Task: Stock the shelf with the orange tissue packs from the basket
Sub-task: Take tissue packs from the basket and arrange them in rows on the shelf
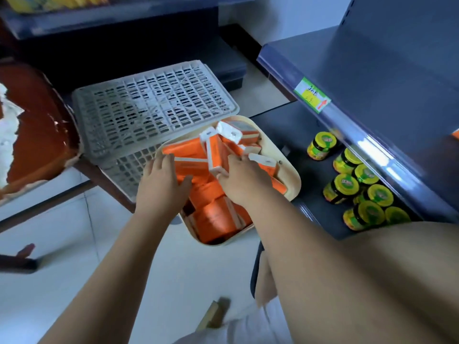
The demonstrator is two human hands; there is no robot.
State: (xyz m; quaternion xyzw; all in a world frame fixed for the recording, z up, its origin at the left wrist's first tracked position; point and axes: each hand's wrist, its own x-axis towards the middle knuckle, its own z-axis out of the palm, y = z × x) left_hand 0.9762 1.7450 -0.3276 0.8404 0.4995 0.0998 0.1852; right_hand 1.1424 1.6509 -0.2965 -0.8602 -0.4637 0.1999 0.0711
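Note:
A cream basket (291,180) in the middle of the view is full of several orange tissue packs (213,217) with white ends, lying jumbled. My left hand (162,184) lies over an orange pack at the basket's left side, fingers spread and thumb against the pack. My right hand (242,181) reaches into the middle of the basket and grips one upright orange and white pack (214,155) between thumb and fingers. To the right runs the dark blue shelf (315,170).
Several small jars with yellow-green lids (346,187) stand on the lower shelf at right, under an upper shelf edge with a price tag (311,98). Grey slatted crates (154,108) lie behind the basket. A worn brown seat (37,135) is at left. White floor tiles below.

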